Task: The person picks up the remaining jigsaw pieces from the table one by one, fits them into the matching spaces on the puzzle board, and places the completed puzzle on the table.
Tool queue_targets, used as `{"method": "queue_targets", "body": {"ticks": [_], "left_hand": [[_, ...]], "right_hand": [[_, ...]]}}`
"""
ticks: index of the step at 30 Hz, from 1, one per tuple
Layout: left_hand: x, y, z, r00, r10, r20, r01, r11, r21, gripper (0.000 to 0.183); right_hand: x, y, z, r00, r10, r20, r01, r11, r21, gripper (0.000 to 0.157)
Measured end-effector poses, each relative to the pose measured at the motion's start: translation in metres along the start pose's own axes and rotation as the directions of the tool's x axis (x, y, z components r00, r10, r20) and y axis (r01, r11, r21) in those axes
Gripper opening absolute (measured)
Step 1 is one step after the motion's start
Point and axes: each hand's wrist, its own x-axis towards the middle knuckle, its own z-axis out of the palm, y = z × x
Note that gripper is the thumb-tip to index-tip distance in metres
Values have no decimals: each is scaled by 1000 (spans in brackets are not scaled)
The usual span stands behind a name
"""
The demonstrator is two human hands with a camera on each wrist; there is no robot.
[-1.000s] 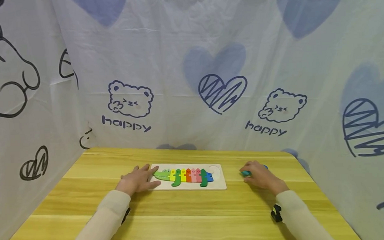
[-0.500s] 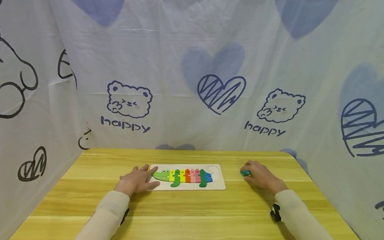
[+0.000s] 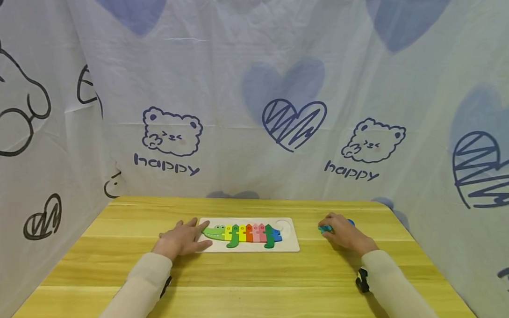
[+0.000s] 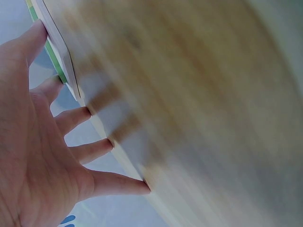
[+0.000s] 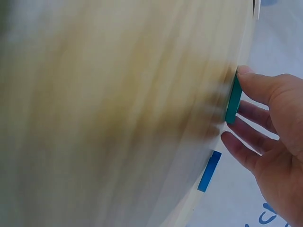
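A white puzzle board [image 3: 291, 242] lies on the table, bearing a crocodile [image 3: 243, 233] of several coloured pieces; a curled recess at its right end holds no piece. My left hand [image 3: 182, 240] is spread at the board's left end. Its thumb and index finger touch that end, and in the left wrist view the other fingertips reach the table. To the right of the board, my right hand [image 3: 344, 231] pinches a teal puzzle piece [image 5: 234, 99] at the tabletop between thumb and fingers. A blue puzzle piece [image 5: 209, 171] lies just beyond that hand, partly hidden in the head view.
The wooden table [image 3: 259, 290] ends at a hanging white sheet [image 3: 231, 85] printed with hearts and bears. More sheet closes in the left and right sides. Dark wrist straps [image 3: 362, 280] show below the sleeves.
The teal piece has turned slightly in my right fingers, and that hand has shifted a little. The blue piece shows more than half a second ago. My left hand keeps its place.
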Motion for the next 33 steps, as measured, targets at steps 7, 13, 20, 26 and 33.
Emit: {"method": "queue_targets", "body": {"ticks": [7, 13, 20, 26, 33], "left_hand": [[-2, 1, -1, 1000, -7, 6, 7, 1000, -5, 77], [-3, 2, -2, 1000, -2, 13, 2, 1000, -11, 77], [-2, 2, -2, 1000, -1, 10, 1, 1000, -12, 77], [-2, 1, -1, 1000, -4, 11, 4, 1000, -10, 77], [-3, 2, -2, 1000, -7, 7, 7, 1000, -8, 77]], "right_hand": [[1, 0, 1, 998, -60, -31, 60, 998, 1, 22], [0, -3, 2, 997, -70, -21, 70, 998, -4, 21], [2, -5, 2, 997, -72, -18, 72, 997, -1, 20], [8, -9, 2, 996, -87, -6, 87, 996, 8, 21], [19, -24, 2, 990, -140, -8, 140, 990, -10, 22]]}}
